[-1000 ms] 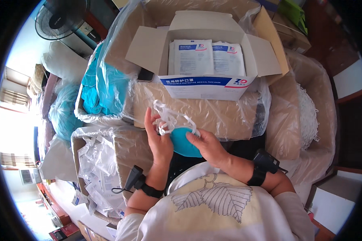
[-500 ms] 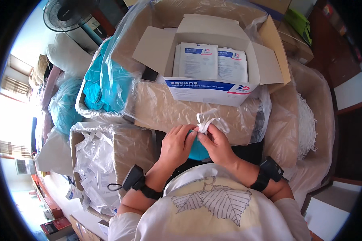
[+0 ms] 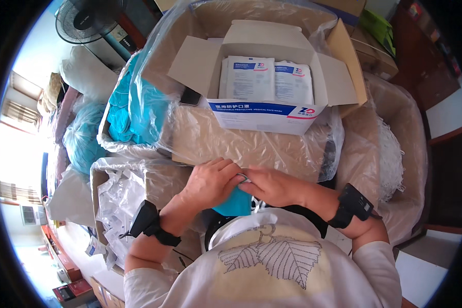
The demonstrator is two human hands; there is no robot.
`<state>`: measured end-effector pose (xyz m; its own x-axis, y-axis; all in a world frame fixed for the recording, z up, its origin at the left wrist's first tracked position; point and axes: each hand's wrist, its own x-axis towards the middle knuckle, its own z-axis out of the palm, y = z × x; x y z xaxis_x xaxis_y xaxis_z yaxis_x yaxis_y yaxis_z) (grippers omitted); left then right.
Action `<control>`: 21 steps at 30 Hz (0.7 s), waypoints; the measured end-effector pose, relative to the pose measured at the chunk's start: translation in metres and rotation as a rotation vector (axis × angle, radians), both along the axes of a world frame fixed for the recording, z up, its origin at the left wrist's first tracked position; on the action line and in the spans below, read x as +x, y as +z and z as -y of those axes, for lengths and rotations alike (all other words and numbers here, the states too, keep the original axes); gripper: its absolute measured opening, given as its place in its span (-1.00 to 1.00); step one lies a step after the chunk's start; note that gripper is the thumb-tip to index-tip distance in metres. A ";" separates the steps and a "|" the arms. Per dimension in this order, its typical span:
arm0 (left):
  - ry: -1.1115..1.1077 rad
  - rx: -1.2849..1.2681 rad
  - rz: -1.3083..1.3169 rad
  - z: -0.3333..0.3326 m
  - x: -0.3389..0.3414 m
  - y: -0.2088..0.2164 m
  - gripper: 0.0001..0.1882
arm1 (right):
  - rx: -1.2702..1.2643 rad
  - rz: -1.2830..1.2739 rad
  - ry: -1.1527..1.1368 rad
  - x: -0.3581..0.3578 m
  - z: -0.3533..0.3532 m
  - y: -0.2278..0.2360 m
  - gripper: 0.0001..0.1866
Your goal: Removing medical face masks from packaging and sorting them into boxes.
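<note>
A teal face mask (image 3: pixel 235 203) hangs below my two hands, close in front of my shirt. My left hand (image 3: pixel 214 180) is closed on the mask's upper edge, its fingers curled over it. Pressed against it, my right hand (image 3: pixel 270 186) pinches the same edge near a small loop between the thumbs. White strap ends (image 3: pixel 259 207) show beneath the right hand, beside the mask. Most of the fingertips and the mask's top are hidden by the hands.
Ahead stands an open white-and-blue box (image 3: pixel 264 120) of flat packets. A plastic-lined carton of teal masks (image 3: pixel 131 120) is at left, with a carton of white packets (image 3: pixel 119 197) nearer. White straps (image 3: pixel 390 159) fill a carton at right. A dark phone (image 3: pixel 190 96) lies beside the box.
Both hands have come closer together and turned inward, the left one moving left. The white straps, held up above the fingers before, now hang below the right hand. The mask has shifted left.
</note>
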<state>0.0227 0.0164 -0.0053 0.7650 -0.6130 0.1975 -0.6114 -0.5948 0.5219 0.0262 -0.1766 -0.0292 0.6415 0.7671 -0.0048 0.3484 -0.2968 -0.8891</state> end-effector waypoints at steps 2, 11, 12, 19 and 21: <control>0.050 0.038 0.015 -0.009 0.002 -0.001 -0.85 | 0.058 -0.019 -0.101 -0.005 -0.014 -0.009 -0.72; 0.248 0.240 0.132 -0.074 0.027 -0.058 -0.86 | -0.114 0.159 -0.286 -0.034 -0.031 -0.028 -0.64; 0.618 0.656 -0.009 -0.109 0.042 -0.084 -0.79 | -0.131 0.105 -0.204 -0.046 -0.024 -0.027 -0.67; 0.389 -1.384 -0.856 -0.193 0.036 -0.071 -0.77 | -0.181 -0.010 -0.392 -0.034 0.026 -0.024 -0.72; 0.077 -1.607 -1.005 -0.143 0.028 -0.071 -0.82 | 0.102 0.326 -0.469 -0.002 0.016 -0.029 -0.73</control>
<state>0.0508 0.1598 -0.0763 0.9568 -0.2907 -0.0071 0.2303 0.7427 0.6288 0.0241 -0.1924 -0.0586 0.8689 0.3865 0.3092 0.4609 -0.4041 -0.7901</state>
